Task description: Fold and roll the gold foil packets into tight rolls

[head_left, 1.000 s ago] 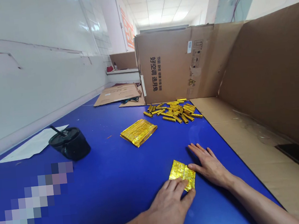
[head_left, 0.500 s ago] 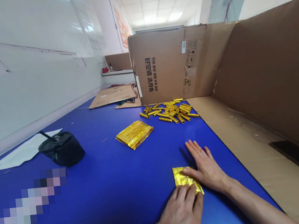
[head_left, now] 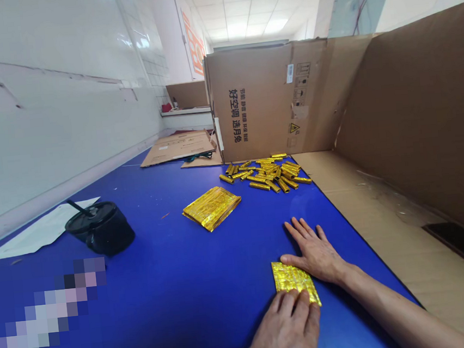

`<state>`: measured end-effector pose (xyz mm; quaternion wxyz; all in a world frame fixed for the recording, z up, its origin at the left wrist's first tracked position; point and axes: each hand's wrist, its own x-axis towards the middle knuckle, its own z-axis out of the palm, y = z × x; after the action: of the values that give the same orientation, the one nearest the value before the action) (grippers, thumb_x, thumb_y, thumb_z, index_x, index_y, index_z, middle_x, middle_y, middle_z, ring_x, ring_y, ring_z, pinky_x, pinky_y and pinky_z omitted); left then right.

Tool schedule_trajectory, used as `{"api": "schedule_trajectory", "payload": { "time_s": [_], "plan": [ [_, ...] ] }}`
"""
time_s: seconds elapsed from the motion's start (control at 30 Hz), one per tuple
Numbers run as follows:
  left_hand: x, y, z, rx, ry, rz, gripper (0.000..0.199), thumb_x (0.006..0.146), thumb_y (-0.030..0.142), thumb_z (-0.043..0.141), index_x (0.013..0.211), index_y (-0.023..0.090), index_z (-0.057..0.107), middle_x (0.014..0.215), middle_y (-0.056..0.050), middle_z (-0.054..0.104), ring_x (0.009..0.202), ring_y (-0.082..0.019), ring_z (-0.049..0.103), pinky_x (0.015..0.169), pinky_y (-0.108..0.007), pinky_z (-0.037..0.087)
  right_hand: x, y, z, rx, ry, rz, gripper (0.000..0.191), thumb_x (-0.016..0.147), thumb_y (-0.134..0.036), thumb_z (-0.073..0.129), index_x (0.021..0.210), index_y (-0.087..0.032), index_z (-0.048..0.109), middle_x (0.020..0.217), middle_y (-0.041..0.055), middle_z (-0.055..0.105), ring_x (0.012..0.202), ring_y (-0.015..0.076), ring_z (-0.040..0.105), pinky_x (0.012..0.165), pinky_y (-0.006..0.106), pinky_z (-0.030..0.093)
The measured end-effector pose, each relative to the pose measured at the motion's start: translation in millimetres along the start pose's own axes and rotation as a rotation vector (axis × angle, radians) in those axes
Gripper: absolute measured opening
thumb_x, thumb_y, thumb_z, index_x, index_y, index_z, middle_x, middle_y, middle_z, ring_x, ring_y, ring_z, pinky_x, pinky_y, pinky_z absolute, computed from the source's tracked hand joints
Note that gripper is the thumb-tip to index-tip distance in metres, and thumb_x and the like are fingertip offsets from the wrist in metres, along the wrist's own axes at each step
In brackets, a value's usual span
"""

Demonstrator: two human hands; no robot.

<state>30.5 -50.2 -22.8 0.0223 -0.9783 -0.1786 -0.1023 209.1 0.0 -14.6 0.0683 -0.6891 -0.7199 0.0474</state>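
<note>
- Head view, latest change: the foil packet (head_left: 295, 283) has been turned from a tilted lie to a squarer one on the table (head_left: 179, 305), and it is seen lying flat between both hands.
- The left hand (head_left: 287, 330) is laid over the packet's lower edge. Its fingers (head_left: 296, 304) are extended and pressed down on the foil, with no pinch or grip shown.
- The right hand (head_left: 315, 253) is spread open on the table at about 2 o'clock from the packet. Its fingers (head_left: 301, 233) are splayed and holding nothing, and its thumb is stretched to just beside the packet's upper edge.
- At about 11 o'clock from the packet, a flat foil stack (head_left: 212, 209) is left untouched, well apart from both hands.
- At about 12 o'clock, a loose heap of gold tubes (head_left: 265, 174) is spread against the foot of a cardboard box (head_left: 258, 103).
- At about 10 o'clock, a black cup (head_left: 100, 230) with a straw is placed beside a paper sheet (head_left: 36, 234).
- A cardboard panel (head_left: 399, 125) is stood up along the table's far side at about 2 o'clock.
- The table's lower-left corner is partly hidden by a pixelated patch, so nothing can be told there.
</note>
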Motion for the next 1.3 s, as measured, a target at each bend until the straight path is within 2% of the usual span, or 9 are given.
{"api": "schedule_trajectory", "payload": {
  "time_s": [0.1, 0.3, 0.53, 0.8, 0.9, 0.97, 1.03, 1.13, 1.3],
  "plan": [
    [-0.2, 0.0, -1.7, -0.026, -0.018, -0.008, 0.038, 0.086, 0.029, 0.032, 0.118, 0.010, 0.041, 0.116, -0.010, 0.050, 0.099, -0.021, 0.045, 0.085, -0.031, 0.033, 0.5, 0.3, 0.9, 0.016, 0.000, 0.010, 0.085, 0.068, -0.070, 0.031, 0.134, -0.018, 0.020, 0.140, 0.0106, 0.016, 0.127, 0.0265, 0.005, 0.098, 0.052, 0.007],
    [-1.4, 0.3, -4.1, -0.060, -0.070, -0.016, 0.040, 0.088, 0.030, 0.028, 0.123, 0.012, 0.036, 0.121, -0.010, 0.046, 0.106, -0.024, 0.041, 0.089, -0.040, 0.030, -1.3, -7.3, -7.2, 0.064, -0.028, 0.042, 0.089, 0.065, -0.071, 0.034, 0.134, -0.016, 0.019, 0.140, 0.0113, 0.016, 0.127, 0.0271, 0.006, 0.098, 0.052, 0.006],
    [-0.2, 1.4, 2.7, -0.058, -0.045, -0.019, 0.040, 0.088, 0.029, 0.028, 0.123, 0.012, 0.037, 0.120, -0.011, 0.047, 0.106, -0.026, 0.041, 0.088, -0.043, 0.031, -7.5, -32.7, -11.5, 0.069, -0.138, -0.105, 0.086, 0.067, -0.066, 0.037, 0.135, -0.020, 0.013, 0.141, 0.0096, 0.008, 0.127, 0.0275, 0.000, 0.097, 0.054, 0.004],
    [0.2, 1.9, 0.1, -0.091, -0.092, -0.036, 0.039, 0.088, 0.028, 0.027, 0.122, 0.011, 0.037, 0.122, -0.010, 0.045, 0.106, -0.024, 0.041, 0.088, -0.042, 0.031, 20.4, -10.1, 3.0, 0.009, 0.004, 0.045, 0.086, 0.069, -0.070, 0.026, 0.134, -0.014, 0.017, 0.140, 0.0123, 0.014, 0.127, 0.0277, 0.004, 0.097, 0.053, 0.005],
    [0.7, 2.1, -2.0, -0.089, -0.098, -0.035, 0.041, 0.087, 0.029, 0.029, 0.123, 0.011, 0.035, 0.122, -0.011, 0.044, 0.106, -0.024, 0.041, 0.088, -0.042, 0.031, 20.7, -8.4, -2.4, 0.037, 0.021, 0.054, 0.086, 0.070, -0.070, 0.027, 0.134, -0.014, 0.017, 0.140, 0.0118, 0.017, 0.127, 0.0270, 0.006, 0.098, 0.051, 0.006],
    [0.6, 2.1, -3.5, -0.094, -0.095, -0.037, 0.043, 0.086, 0.031, 0.031, 0.124, 0.010, 0.035, 0.123, -0.012, 0.043, 0.106, -0.025, 0.040, 0.089, -0.043, 0.030, 15.4, -12.8, -9.6, 0.076, -0.011, 0.058, 0.085, 0.070, -0.069, 0.027, 0.135, -0.015, 0.016, 0.140, 0.0113, 0.016, 0.127, 0.0267, 0.006, 0.098, 0.050, 0.008],
    [0.2, 2.2, -4.9, -0.103, -0.092, -0.039, 0.046, 0.085, 0.033, 0.032, 0.124, 0.010, 0.034, 0.123, -0.013, 0.043, 0.107, -0.025, 0.039, 0.090, -0.042, 0.028, 7.8, -20.4, -15.7, 0.094, -0.056, -0.003, 0.084, 0.071, -0.067, 0.029, 0.135, -0.016, 0.013, 0.141, 0.0110, 0.012, 0.127, 0.0270, 0.004, 0.098, 0.051, 0.008],
    [-1.0, 2.2, -6.3, -0.110, -0.092, -0.041, 0.047, 0.085, 0.034, 0.032, 0.125, 0.010, 0.033, 0.124, -0.012, 0.042, 0.111, -0.025, 0.037, 0.092, -0.040, 0.026, -1.7, -31.1, -16.4, 0.044, -0.129, -0.187, 0.081, 0.071, -0.064, 0.033, 0.135, -0.018, 0.012, 0.141, 0.0110, 0.007, 0.127, 0.0287, -0.001, 0.096, 0.055, 0.003],
    [-2.8, 2.5, -10.3, -0.120, -0.113, -0.031, 0.047, 0.086, 0.032, 0.030, 0.127, 0.009, 0.029, 0.126, -0.013, 0.040, 0.112, -0.025, 0.036, 0.093, -0.039, 0.027, 2.7, -28.2, -4.7, -0.007, -0.089, -0.202, 0.076, 0.075, -0.062, 0.028, 0.135, -0.019, 0.015, 0.141, 0.0120, 0.006, 0.127, 0.0288, -0.002, 0.096, 0.056, 0.003]
  ]
}}
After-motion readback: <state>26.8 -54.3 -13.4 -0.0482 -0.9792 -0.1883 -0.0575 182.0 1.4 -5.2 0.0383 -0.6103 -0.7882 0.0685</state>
